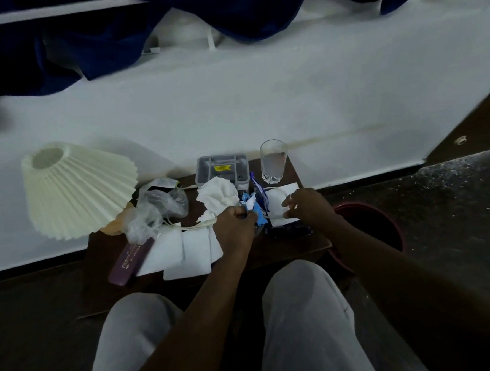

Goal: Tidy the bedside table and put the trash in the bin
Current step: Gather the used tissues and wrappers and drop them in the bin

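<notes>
The dark wooden bedside table (299, 245) is cluttered. My left hand (235, 229) is shut on a crumpled blue wrapper (253, 206) at the table's middle. My right hand (308, 204) rests over a white paper (279, 200) at the right side, fingers pinching a thin white cord (272, 190). A crumpled white tissue (218, 194) lies just behind my left hand. A clear plastic bag (159, 207) sits to the left. The dark red bin (378, 226) stands on the floor right of the table, partly hidden by my right forearm.
A pleated cream lampshade (77, 189) leans at the table's left. A grey lidded box (222, 168) and a glass of water (274, 162) stand at the back. White sheets (184, 252) and a purple case (131, 261) lie at the front left. My knees are below.
</notes>
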